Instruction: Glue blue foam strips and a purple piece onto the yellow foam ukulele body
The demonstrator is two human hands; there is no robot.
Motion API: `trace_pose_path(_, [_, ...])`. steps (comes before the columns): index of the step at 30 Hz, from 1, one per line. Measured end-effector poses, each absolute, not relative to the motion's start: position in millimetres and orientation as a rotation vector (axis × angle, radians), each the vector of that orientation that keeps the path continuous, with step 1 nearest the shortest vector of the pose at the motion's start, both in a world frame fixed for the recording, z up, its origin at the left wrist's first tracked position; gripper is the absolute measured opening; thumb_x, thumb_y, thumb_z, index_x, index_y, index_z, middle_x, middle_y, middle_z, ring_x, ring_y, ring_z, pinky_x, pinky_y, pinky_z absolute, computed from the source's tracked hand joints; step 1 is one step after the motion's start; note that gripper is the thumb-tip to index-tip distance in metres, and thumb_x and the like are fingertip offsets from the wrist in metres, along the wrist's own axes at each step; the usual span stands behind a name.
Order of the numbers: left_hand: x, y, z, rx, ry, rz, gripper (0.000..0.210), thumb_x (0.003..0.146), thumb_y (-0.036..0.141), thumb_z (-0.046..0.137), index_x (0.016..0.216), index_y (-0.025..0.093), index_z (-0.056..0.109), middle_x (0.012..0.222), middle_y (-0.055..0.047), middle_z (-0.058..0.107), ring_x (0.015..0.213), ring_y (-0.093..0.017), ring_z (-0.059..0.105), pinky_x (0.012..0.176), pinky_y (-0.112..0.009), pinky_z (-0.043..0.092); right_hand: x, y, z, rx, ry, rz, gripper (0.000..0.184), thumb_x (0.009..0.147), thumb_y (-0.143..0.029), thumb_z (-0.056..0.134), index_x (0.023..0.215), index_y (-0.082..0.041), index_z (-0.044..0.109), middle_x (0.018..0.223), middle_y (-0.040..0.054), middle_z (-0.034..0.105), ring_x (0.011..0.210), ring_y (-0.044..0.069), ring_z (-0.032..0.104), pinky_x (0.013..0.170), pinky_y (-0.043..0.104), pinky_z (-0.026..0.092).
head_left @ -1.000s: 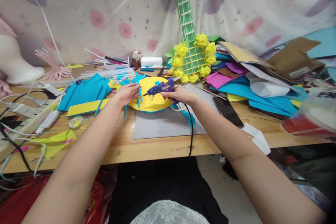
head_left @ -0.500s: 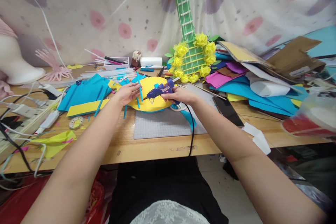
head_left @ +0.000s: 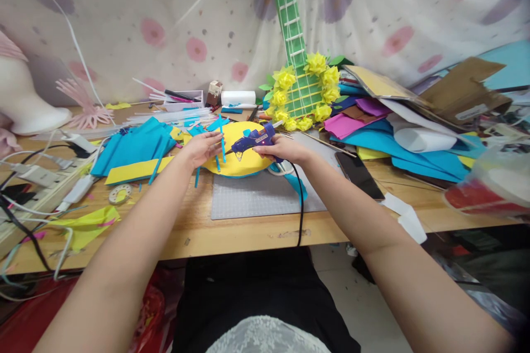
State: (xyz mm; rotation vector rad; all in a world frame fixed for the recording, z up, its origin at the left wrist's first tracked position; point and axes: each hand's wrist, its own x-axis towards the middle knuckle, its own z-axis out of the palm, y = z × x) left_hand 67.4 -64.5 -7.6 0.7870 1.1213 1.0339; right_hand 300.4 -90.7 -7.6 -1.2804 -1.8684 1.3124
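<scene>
Between the fingers of my left hand [head_left: 203, 149] is a thin blue paper strip [head_left: 223, 150], held nearly upright. My right hand [head_left: 286, 149] is closed round the handle of a blue glue gun [head_left: 253, 142], whose nozzle points left at the strip. Under both lies a yellow oval piece [head_left: 248, 164] with a blue edge, resting partly on a grey cutting mat [head_left: 244, 198]. Another short blue strip [head_left: 197, 177] lies left of the oval. Scissors [head_left: 280, 169] sit on the mat below my right hand, partly hidden.
Behind the oval stands a green paper guitar [head_left: 293, 33] with yellow flowers. Blue paper [head_left: 132, 146] and a yellow strip [head_left: 138, 171] lie at left, near a power strip [head_left: 37, 198] with cables. At right are a phone [head_left: 359, 175], stacked sheets [head_left: 426, 149] and a plastic cup [head_left: 488, 187].
The blue strip in my left hand has shifted slightly and stands a little straighter by the nozzle. My right hand with the glue gun has barely moved.
</scene>
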Motion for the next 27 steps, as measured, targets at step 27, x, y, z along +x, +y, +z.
trace_pose_path(27, [66.7, -66.7, -6.0, 0.795, 1.120, 1.018, 0.010, 0.071, 0.006, 0.065, 0.079, 0.012, 0.061, 0.069, -0.001, 0.066, 0.057, -0.008, 0.061, 0.054, -0.016, 0.049, 300.4, -92.4, -6.2, -1.276, -1.863, 1.317, 0.043, 0.062, -0.055, 0.066, 0.068, -0.016, 0.051, 0.056, -0.0036, 0.047, 0.048, 0.006, 0.040, 0.042, 0.021, 0.028])
